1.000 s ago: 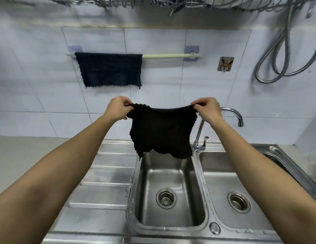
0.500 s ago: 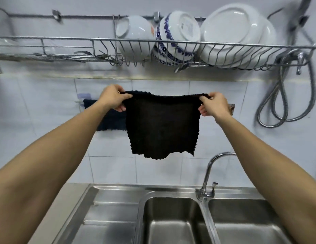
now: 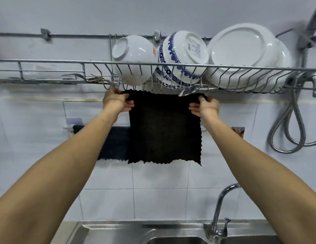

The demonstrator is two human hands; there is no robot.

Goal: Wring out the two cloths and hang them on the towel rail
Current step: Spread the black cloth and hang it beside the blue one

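Both hands, left hand & right hand, pinch the black cloth by its top corners, spread flat under the dish rack. First cloth already on towel rail. Keep edge taut, lower over the free rail to its right, drape evenly w/o overlap.

The left hand and right hand pinch the top corners of a black cloth, spread flat just under the dish rack. A dark blue cloth hangs on the towel rail behind it.
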